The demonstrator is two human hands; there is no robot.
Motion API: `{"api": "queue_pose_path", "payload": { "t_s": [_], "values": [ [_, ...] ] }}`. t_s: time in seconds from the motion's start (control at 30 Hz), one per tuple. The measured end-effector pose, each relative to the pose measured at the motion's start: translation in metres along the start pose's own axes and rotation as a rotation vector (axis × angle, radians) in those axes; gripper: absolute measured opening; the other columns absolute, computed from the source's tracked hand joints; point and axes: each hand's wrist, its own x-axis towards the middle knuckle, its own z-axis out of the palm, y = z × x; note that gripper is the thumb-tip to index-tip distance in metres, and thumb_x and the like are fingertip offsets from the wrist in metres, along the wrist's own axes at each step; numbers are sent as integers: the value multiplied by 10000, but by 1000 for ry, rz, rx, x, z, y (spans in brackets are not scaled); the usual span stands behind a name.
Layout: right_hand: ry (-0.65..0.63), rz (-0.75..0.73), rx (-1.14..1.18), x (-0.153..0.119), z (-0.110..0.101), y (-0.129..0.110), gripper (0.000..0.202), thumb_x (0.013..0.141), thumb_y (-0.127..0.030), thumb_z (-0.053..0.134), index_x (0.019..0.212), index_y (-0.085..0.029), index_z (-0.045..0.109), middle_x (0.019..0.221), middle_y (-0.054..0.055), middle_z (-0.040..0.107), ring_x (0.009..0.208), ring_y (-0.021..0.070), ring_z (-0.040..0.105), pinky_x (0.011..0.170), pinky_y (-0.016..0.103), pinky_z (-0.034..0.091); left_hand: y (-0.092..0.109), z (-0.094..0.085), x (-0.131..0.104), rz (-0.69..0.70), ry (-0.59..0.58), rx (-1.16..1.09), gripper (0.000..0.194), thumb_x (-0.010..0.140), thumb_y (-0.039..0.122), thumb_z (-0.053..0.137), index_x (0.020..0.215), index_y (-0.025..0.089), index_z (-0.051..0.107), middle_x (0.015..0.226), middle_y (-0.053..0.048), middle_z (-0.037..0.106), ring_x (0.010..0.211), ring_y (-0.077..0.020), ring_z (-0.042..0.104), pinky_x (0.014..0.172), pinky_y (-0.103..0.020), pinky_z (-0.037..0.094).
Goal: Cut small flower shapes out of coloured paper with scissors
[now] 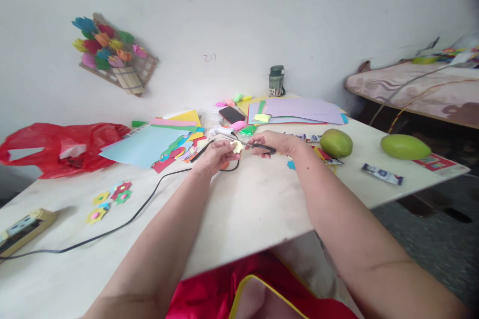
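Note:
Near the middle of the table, my left hand point(214, 157) pinches a small pale yellow paper piece point(237, 147) with a notched edge. My right hand point(275, 143) is closed round the black handles of a pair of scissors point(264, 148). Their blades point left, close to the paper piece; whether they touch it is too small to tell. Several finished-looking paper flowers point(122, 192) in red, green and yellow lie on the left of the table. Coloured paper scraps point(175, 153) are heaped beyond my left hand.
A black cable point(144, 204) runs from the power strip point(28, 229) towards my hands. A red plastic bag point(63, 149) and blue paper sheets point(140, 147) lie at left. Two green fruits point(336, 143) and a tube point(382, 174) lie at right. Behind are a phone point(231, 114) and a tumbler point(277, 80).

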Motion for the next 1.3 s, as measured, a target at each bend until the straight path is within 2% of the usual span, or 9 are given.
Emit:
{"api": "queue_pose_path", "payload": {
  "t_s": [0.27,0.6,1.3],
  "values": [
    [12,9,53,0,0,0,172,699,-221,662,844,-152,602,535,-60,492,413,51,424,370,165,329,-2,-1,2,27,-23,-5,222,614,231,794,685,117,618,674,-41,684,592,-137,668,631,-227,539],
    [10,8,25,1,1,1,168,720,-223,636,864,-143,600,531,-60,487,419,54,425,376,168,334,-2,0,1,0,-27,-51,243,594,223,797,706,120,608,681,-69,706,575,-171,682,619,-247,550],
    [5,-13,27,1,0,4,170,739,-267,644,849,-143,605,509,-60,479,399,51,410,360,162,320,-6,0,4,-13,12,-70,202,630,183,781,720,119,611,647,-39,697,581,-166,692,605,-218,561]
  ]
}}
